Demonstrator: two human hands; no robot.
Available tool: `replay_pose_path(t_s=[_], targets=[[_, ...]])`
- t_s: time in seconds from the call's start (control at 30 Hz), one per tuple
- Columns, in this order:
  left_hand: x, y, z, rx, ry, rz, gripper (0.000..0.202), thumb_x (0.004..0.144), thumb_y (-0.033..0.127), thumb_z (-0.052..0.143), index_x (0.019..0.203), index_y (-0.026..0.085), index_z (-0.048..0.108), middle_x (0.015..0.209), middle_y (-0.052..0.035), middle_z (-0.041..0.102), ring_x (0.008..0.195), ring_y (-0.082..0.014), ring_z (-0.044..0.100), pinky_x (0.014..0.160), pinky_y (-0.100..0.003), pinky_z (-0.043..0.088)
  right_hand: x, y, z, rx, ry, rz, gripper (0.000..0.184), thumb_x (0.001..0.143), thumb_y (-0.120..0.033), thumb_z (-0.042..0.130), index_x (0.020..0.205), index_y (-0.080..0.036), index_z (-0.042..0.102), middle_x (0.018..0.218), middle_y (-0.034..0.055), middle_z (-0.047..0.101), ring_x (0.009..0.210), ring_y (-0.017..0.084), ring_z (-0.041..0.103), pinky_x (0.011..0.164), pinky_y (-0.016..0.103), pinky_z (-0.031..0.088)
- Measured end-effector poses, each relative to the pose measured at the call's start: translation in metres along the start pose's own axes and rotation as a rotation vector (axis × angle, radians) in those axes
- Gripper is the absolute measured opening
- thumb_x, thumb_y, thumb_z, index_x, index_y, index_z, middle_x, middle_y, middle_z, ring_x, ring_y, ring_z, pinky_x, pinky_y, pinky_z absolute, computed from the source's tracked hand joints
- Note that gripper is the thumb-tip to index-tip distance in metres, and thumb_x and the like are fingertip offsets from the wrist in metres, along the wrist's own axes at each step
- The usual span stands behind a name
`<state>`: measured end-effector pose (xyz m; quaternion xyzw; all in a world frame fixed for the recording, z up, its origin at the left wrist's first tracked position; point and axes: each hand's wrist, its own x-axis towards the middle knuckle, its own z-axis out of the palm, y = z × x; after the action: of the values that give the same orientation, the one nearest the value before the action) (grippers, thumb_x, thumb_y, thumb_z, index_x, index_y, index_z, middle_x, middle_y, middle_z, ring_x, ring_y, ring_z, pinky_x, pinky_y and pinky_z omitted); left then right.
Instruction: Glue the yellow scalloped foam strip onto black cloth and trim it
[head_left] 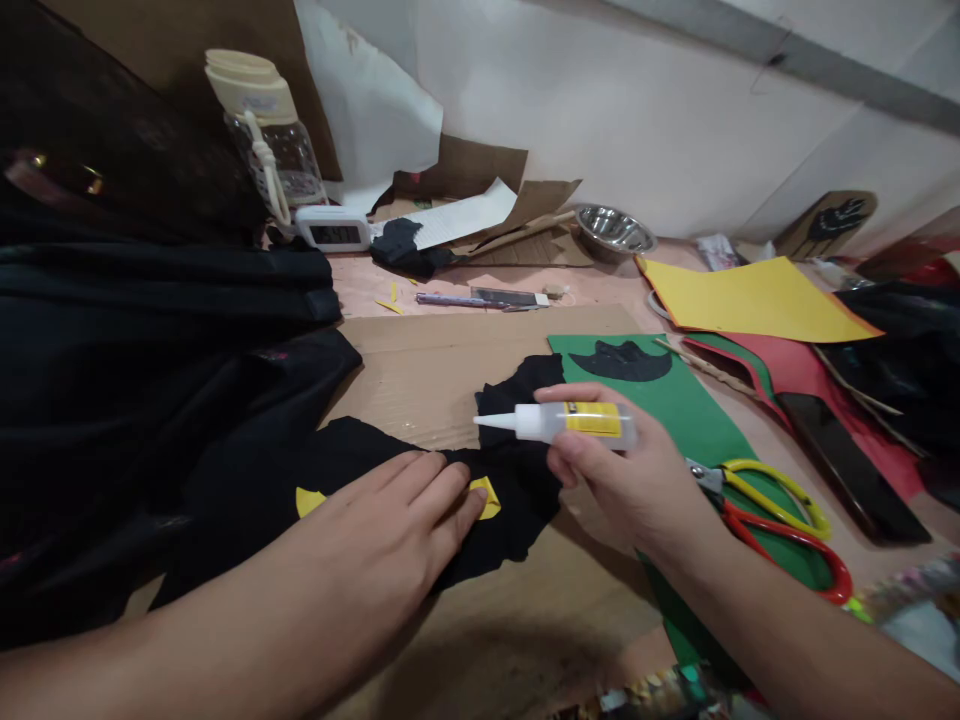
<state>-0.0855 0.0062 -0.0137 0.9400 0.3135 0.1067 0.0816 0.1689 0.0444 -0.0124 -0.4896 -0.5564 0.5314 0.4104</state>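
Glue bottle (pixel 570 422), count one, is held level above the middle of the cardboard sheet (pixel 427 370), its white nozzle pointing toward that sheet's left side. Right hand (pixel 630 480) grips the glue bottle, its fingers (pixel 570 465) curled around the body beside the yellow label. Left hand (pixel 382 530) lies flat over the near part of the cardboard sheet, fingers (pixel 427 480) straight and pressed together on one piece of black fabric (pixel 517 500). Two yellow pieces show on the fabric: one (pixel 487 497) touching the left fingertips, one (pixel 309 500) beside the left wrist. One green sheet (pixel 690 410) overlaps the right edge of the cardboard sheet and carries one pair of scissors (pixel 780 510), red and yellow handles. Beyond the far edge of the cardboard sheet, the surface holds one steel bowl (pixel 613 230) and one digital clock (pixel 334 230).
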Motion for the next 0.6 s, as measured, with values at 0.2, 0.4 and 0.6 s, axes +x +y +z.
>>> replay_pose_path(t_s=[0.2, 0.4, 0.6], targets=[[0.0, 0.002, -0.001, 0.025, -0.017, 0.026, 0.07, 0.073, 0.01, 0.05, 0.142, 0.019, 0.052, 0.124, -0.0141, 0.07, 0.11, -0.0332, 0.065, 0.093, -0.044, 0.056, -0.013, -0.014, -0.004, -0.349, 0.115, -0.201, 0.017, 0.085, -0.046, 0.078, 0.086, -0.03, 0.072, 0.066, -0.0008, 0.064, 0.048, 0.015, 0.05, 0.043, 0.028, 0.037], [-0.001, -0.001, 0.001, 0.005, 0.01, 0.043, 0.069, 0.072, 0.008, 0.048, 0.14, 0.018, 0.052, 0.123, -0.0157, 0.071, 0.11, -0.0342, 0.065, 0.093, -0.046, 0.055, -0.008, -0.007, 0.002, -0.424, 0.097, -0.212, 0.017, 0.085, -0.043, 0.076, 0.084, -0.027, 0.07, 0.065, -0.0018, 0.063, 0.048, 0.013, 0.05, 0.043, 0.026, 0.033], [0.0, 0.0, 0.002, 0.02, 0.044, 0.069, 0.059, 0.077, 0.006, 0.045, 0.134, 0.015, 0.057, 0.122, -0.0169, 0.071, 0.109, -0.0329, 0.067, 0.095, -0.045, 0.055, -0.002, -0.01, 0.01, -0.479, 0.084, -0.186, 0.017, 0.081, -0.04, 0.072, 0.079, -0.024, 0.069, 0.062, -0.0029, 0.06, 0.047, 0.012, 0.045, 0.044, 0.025, 0.032]])
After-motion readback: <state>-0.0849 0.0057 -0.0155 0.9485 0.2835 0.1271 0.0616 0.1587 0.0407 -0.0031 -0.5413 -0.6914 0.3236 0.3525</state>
